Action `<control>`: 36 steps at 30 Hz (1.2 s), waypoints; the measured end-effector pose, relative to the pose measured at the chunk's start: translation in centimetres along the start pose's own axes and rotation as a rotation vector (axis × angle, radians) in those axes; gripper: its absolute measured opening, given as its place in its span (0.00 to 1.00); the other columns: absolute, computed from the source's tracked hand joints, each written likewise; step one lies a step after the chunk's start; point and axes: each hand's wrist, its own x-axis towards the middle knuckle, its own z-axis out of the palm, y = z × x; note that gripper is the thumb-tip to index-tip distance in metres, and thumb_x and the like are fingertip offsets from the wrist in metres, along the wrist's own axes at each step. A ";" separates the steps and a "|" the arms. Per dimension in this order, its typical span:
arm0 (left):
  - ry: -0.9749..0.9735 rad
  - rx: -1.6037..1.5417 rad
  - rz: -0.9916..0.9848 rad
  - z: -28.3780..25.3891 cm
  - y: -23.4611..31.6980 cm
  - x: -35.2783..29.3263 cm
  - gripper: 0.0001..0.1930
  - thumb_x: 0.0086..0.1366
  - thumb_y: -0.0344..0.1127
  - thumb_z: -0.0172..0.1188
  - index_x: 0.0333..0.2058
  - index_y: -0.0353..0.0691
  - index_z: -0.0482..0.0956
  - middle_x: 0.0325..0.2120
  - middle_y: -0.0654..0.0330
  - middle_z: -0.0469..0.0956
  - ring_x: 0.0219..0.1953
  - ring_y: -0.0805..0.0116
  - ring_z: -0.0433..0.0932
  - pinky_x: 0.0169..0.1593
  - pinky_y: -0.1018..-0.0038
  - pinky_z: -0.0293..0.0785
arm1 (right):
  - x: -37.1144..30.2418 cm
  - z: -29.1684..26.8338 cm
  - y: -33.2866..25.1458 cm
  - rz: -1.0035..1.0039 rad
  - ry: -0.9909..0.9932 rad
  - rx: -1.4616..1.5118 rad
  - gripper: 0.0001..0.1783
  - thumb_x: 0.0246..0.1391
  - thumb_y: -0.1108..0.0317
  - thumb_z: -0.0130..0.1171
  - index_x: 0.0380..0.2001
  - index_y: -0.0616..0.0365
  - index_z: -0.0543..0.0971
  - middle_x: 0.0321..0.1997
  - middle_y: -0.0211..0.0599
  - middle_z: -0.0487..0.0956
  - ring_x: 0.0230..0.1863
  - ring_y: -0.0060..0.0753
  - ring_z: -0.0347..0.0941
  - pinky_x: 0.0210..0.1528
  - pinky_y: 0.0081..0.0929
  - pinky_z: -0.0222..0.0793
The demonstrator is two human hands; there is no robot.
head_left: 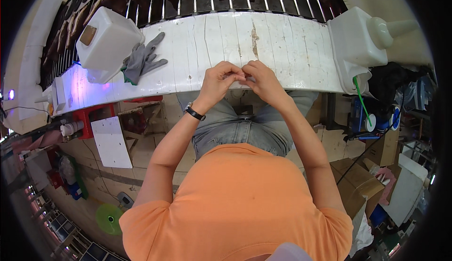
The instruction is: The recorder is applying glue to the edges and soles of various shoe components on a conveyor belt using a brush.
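The left hand (pixel 221 78) and the right hand (pixel 262 79) are held together over the near edge of the white bench (pixel 292 49). Fingers are bent into a pinch; whether anything is gripped cannot be told. A grey glove (pixel 141 62) is laid toward the left end, just beside a white container (pixel 110 39); another white container (pixel 355 35) is seen at the right end.

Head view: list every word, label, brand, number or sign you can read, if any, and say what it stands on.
No text can be read.
Wristwatch: too small to make out any marks.
Blue-and-white item at right: too small and blurred to read any print.
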 end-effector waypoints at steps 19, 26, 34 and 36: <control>0.121 0.744 0.189 2.6 1.2 -2.5 0.04 0.56 0.27 0.62 0.30 0.36 0.76 0.29 0.56 0.73 0.33 0.58 0.70 0.37 0.66 0.69 | 1.4 -5.0 -1.0 0.203 0.283 0.255 0.02 0.50 0.78 0.59 0.29 0.62 0.79 0.30 0.32 0.80 0.30 0.25 0.73 0.35 0.21 0.67; 0.079 0.595 0.238 1.8 0.8 -3.3 0.04 0.60 0.27 0.59 0.32 0.34 0.72 0.28 0.55 0.71 0.33 0.57 0.68 0.36 0.67 0.67 | -1.1 -3.0 -1.3 0.085 0.078 -0.070 0.06 0.44 0.76 0.64 0.29 0.57 0.79 0.29 0.32 0.76 0.37 0.34 0.70 0.40 0.29 0.66; 0.115 0.476 0.201 1.8 0.2 -3.2 0.05 0.62 0.27 0.57 0.31 0.34 0.71 0.28 0.57 0.70 0.31 0.60 0.66 0.36 0.70 0.65 | -2.1 1.2 -0.9 -0.145 0.098 -0.328 0.10 0.43 0.71 0.63 0.32 0.51 0.75 0.33 0.28 0.72 0.42 0.33 0.67 0.46 0.33 0.59; 0.101 0.460 0.181 1.7 0.4 -3.5 0.05 0.62 0.28 0.58 0.32 0.34 0.71 0.29 0.57 0.71 0.32 0.61 0.67 0.37 0.71 0.66 | -2.1 1.4 -0.9 -0.153 0.083 -0.357 0.09 0.44 0.72 0.62 0.31 0.52 0.74 0.33 0.29 0.72 0.42 0.33 0.67 0.46 0.33 0.58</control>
